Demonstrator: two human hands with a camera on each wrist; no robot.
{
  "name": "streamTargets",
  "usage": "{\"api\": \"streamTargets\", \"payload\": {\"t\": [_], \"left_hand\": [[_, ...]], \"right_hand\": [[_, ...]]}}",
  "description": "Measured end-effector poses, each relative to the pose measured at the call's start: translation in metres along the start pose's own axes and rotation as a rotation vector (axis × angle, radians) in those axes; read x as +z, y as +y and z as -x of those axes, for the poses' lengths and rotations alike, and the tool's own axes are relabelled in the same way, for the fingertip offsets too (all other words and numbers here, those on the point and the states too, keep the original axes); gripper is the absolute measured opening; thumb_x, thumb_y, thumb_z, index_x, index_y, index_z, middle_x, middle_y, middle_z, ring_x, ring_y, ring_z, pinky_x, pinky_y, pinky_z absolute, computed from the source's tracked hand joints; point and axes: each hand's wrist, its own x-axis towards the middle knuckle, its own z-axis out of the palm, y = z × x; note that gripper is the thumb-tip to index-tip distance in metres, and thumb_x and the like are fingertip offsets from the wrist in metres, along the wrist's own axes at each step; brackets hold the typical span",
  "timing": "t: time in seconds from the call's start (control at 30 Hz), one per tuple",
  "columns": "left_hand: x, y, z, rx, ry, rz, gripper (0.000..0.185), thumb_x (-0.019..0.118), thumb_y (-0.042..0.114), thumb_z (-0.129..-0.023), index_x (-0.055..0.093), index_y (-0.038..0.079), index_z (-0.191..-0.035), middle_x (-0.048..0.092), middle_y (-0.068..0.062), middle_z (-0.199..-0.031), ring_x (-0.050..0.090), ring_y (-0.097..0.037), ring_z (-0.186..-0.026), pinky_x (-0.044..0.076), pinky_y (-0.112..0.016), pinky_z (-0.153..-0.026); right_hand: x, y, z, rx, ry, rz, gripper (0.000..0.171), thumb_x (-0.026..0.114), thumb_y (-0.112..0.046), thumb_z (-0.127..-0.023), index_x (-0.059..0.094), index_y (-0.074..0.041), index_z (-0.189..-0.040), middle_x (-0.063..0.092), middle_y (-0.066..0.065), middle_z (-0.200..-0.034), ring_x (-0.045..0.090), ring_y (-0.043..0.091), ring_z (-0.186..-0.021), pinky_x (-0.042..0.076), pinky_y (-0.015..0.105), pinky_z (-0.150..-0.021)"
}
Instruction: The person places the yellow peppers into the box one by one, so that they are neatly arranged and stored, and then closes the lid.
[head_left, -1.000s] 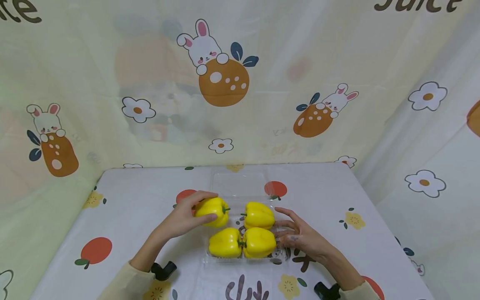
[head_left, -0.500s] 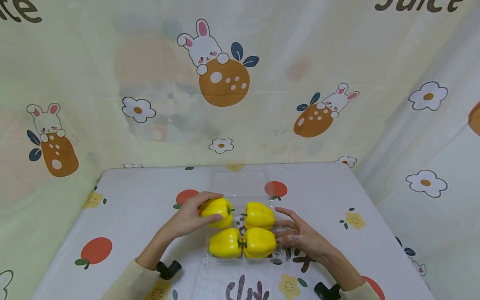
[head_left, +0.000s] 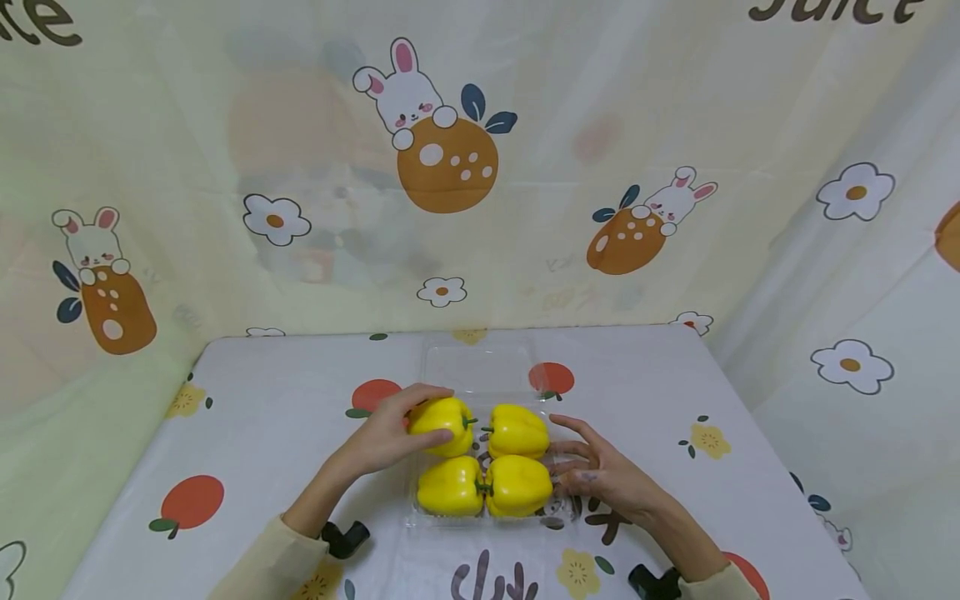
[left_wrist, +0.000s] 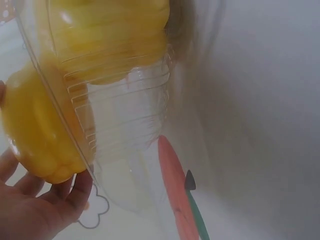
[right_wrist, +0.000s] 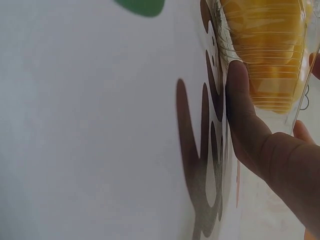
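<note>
My left hand [head_left: 381,437] grips a yellow bell pepper [head_left: 444,425] between thumb and fingers. It holds the pepper over the back left of a clear plastic clamshell box [head_left: 442,522], beyond the box wall in the left wrist view. Three more yellow bell peppers sit in the box: one at back right [head_left: 519,431], one at front left [head_left: 450,485] and one at front right [head_left: 519,486]. My right hand [head_left: 607,477] rests against the box's right side with relaxed fingers. In the right wrist view its thumb [right_wrist: 237,80] lies along the ridged wall.
The box's clear lid [head_left: 480,368] lies folded back, away from me. A white tablecloth [head_left: 262,417] printed with fruit and flowers covers the table. Behind it hangs a printed curtain [head_left: 540,250]. Black wrist mounts [head_left: 347,540] show near both sleeves.
My left hand has carried its bell pepper a little to the right, further over the box. The right hand, box and other peppers have stayed put.
</note>
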Motion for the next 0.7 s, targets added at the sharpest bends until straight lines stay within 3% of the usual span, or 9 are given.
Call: {"api": "streamTargets", "payload": {"t": [0.7], "left_hand": [[0.0088,0.0012,-0.0082,0.012,-0.001,-0.035,0.057,0.083,0.039,-0.091,0.063,0.025,-0.144,0.063,0.003,-0.146,0.063,-0.019,-0.122,0.057,-0.038,-0.104]], "right_hand": [[-0.0001,0.0028,-0.0014,0.009,0.016,0.037,0.090,0.071,-0.010,-0.098,0.016,-0.020,-0.169,0.038,0.036,-0.161,0.065,0.033,-0.128,0.060,0.046,-0.105]]}}
